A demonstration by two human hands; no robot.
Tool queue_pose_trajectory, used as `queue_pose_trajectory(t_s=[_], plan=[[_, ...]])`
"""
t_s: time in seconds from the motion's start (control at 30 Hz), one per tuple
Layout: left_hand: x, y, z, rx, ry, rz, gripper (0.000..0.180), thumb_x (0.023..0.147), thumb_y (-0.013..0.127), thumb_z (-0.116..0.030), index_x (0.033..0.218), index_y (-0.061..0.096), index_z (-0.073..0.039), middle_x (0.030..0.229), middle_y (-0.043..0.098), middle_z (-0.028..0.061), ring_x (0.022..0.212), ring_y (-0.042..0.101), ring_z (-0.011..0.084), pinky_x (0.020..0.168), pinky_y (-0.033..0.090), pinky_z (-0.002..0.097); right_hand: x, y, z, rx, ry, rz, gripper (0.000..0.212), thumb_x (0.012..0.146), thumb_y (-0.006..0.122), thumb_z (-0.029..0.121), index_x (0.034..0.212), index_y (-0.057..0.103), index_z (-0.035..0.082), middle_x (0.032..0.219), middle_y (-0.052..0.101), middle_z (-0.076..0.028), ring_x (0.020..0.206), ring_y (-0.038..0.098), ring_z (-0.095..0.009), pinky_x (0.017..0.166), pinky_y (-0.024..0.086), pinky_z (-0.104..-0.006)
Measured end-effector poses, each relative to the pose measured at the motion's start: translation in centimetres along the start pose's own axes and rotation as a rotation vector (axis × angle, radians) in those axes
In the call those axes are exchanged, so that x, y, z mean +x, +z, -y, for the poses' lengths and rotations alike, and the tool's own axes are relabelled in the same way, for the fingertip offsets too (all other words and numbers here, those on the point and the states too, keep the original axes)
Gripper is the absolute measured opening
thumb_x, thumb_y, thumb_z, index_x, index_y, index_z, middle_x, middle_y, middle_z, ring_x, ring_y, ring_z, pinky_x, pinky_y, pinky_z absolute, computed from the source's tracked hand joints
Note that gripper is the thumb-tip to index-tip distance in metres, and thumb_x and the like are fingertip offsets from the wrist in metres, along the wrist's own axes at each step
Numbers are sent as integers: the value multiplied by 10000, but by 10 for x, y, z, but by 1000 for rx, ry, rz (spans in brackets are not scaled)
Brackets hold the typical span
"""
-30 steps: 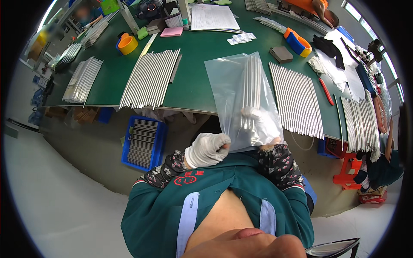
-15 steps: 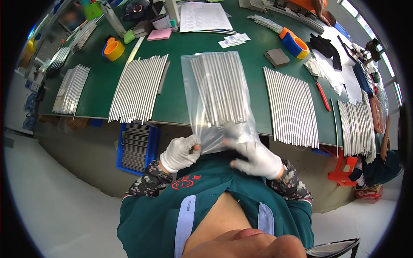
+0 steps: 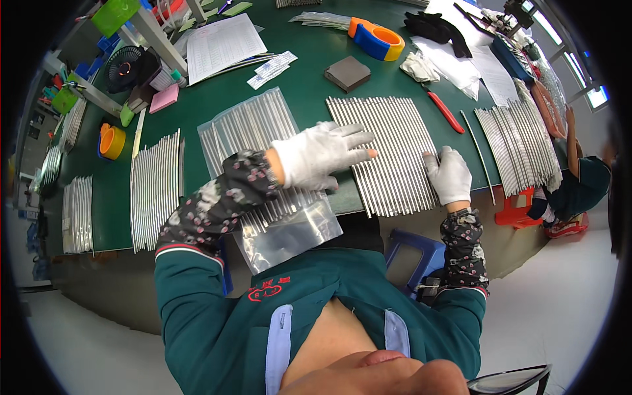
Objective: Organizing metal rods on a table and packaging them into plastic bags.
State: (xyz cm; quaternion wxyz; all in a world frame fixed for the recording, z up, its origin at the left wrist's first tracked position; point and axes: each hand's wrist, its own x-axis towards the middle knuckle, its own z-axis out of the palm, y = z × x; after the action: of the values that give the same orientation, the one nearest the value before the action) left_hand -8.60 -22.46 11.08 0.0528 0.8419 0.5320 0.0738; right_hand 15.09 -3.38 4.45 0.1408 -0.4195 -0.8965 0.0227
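Note:
My left hand (image 3: 322, 155), in a white glove, reaches across the clear plastic bag of metal rods (image 3: 253, 122). Its fingers are spread, with the tips over the left part of a row of loose metal rods (image 3: 388, 148). Against the right edge of that row rests my gloved right hand (image 3: 451, 176), thumb apart from the fingers and nothing seen in it. The bag lies tilted on the table, its unfilled end (image 3: 286, 234) hanging over the front edge. My left forearm hides part of the bag.
More rod rows lie at the left (image 3: 155, 191) and right (image 3: 523, 148) of the green table (image 3: 309, 79). Beyond the loose row are a grey block (image 3: 347, 72), an orange-and-blue tape dispenser (image 3: 376, 39) and red-handled pliers (image 3: 446, 112). A blue stool (image 3: 418, 257) stands below.
My view has swung to the right. Both hands have left the bag's near end; the left has crossed to the loose rods and the right has moved to their right edge.

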Motion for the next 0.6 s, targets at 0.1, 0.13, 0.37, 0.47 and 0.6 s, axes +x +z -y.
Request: queue_pose_trajectory(t_s=[0.1,0.13,0.37,0.47,0.6], plan=[[33,42,19,162,155,74,907,665,743,-494,1405,396,-102,1482,327,199,1392,294,381,1095,266,586,-4,3,11,-36,-6,-31,436,874,620,440,804,570,13,776,620,-178,727,656,-347,637,535,-444],[36,44,29,148,271,78,939,670,690,-587,1419,380,-113,1491,308,208,1393,294,383,1098,218,628,-8,3,16,-20,-16,-29,430,869,628,435,806,572,13,777,619,-175,726,656,-345,636,538,-438],[50,39,40,47,446,112,1260,514,712,-709,1495,171,-133,1535,211,259,1442,171,427,1097,83,701,-31,-7,39,84,-66,1,374,856,647,351,794,540,-2,749,589,-180,698,624,-350,616,520,-432],[54,36,36,100,455,199,1312,444,764,-682,1485,191,-126,1527,222,271,1438,180,431,1089,56,714,-37,-11,43,112,-72,35,358,845,657,327,801,533,-6,763,582,-183,697,623,-347,614,521,-428],[52,34,33,73,517,216,1380,408,719,-741,1503,152,-119,1515,229,286,1432,197,432,1079,45,725,-50,-15,49,174,-69,27,322,823,681,273,824,527,-10,776,582,-190,714,626,-348,621,525,-429]])
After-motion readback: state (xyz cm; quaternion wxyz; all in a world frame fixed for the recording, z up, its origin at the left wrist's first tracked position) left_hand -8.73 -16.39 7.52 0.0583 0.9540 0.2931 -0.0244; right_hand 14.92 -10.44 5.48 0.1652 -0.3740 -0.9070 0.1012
